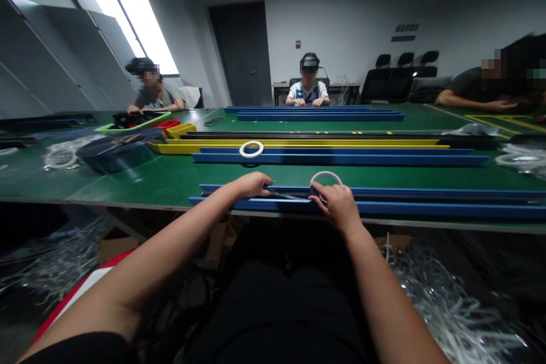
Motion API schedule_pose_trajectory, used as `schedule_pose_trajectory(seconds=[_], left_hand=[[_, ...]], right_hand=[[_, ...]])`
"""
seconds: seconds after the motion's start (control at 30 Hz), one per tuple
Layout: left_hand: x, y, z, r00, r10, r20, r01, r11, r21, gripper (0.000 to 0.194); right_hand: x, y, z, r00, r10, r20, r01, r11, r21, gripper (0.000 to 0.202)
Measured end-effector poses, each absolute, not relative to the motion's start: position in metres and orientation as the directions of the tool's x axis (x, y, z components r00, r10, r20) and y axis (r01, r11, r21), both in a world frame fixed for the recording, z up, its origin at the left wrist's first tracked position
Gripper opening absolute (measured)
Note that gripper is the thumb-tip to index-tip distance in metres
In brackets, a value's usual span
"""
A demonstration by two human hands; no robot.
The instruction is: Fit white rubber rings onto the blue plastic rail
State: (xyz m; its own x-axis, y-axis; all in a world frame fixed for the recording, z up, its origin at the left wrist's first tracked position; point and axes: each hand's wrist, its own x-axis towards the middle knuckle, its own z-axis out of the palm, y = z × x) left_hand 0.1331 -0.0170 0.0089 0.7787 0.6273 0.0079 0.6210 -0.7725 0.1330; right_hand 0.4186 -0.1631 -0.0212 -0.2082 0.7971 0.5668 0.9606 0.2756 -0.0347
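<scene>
A long blue channel (435, 207) lies along the near edge of the green table (170, 179). Over its trough, a thin pale strip of tape (290, 197) stretches between my two hands. At the strip's left end, my left hand (255, 183) is closed, fingers pinched on it. My right hand (340, 205) is closed around the near side of a white tape roll (326, 173), with thumb and fingers by the strip's right end. Part of the roll is hidden behind my fingers.
Behind lie another blue channel (384, 159) with a white tape roll (251, 155) on it, and yellow and black strips. A dark blue coil (115, 156) and yellow bin (170, 148) stand left. Tangled white scraps (460, 301) lie below right. Several people sit around the table.
</scene>
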Motion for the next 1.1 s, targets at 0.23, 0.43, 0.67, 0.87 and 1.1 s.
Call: schedule_pose_trajectory(seconds=[0.23, 0.43, 0.67, 0.87, 1.1], left_hand=[[0.115, -0.018, 0.01, 0.671, 0.741, -0.044, 0.732, -0.651, 0.203, 0.03], [0.119, -0.019, 0.013, 0.638, 0.767, -0.075, 0.763, -0.615, 0.198, 0.029], [0.118, -0.019, 0.015, 0.62, 0.779, -0.096, 0.778, -0.595, 0.203, 0.036], [0.117, -0.016, 0.012, 0.631, 0.77, -0.094, 0.768, -0.602, 0.221, 0.04], [0.115, -0.014, 0.011, 0.65, 0.755, -0.086, 0.749, -0.617, 0.241, 0.038]], right_hand=[[0.407, -0.162, -0.012, -0.231, 0.852, 0.469, 0.955, 0.291, -0.058, 0.04], [0.41, -0.156, -0.008, -0.265, 0.834, 0.484, 0.955, 0.295, 0.014, 0.038], [0.422, -0.151, 0.001, -0.416, 0.777, 0.472, 0.907, 0.392, 0.155, 0.036], [0.434, -0.162, 0.028, -0.642, 0.719, 0.266, 0.759, 0.546, 0.353, 0.069], [0.442, -0.155, 0.045, -0.814, 0.575, 0.078, 0.533, 0.688, 0.492, 0.069]])
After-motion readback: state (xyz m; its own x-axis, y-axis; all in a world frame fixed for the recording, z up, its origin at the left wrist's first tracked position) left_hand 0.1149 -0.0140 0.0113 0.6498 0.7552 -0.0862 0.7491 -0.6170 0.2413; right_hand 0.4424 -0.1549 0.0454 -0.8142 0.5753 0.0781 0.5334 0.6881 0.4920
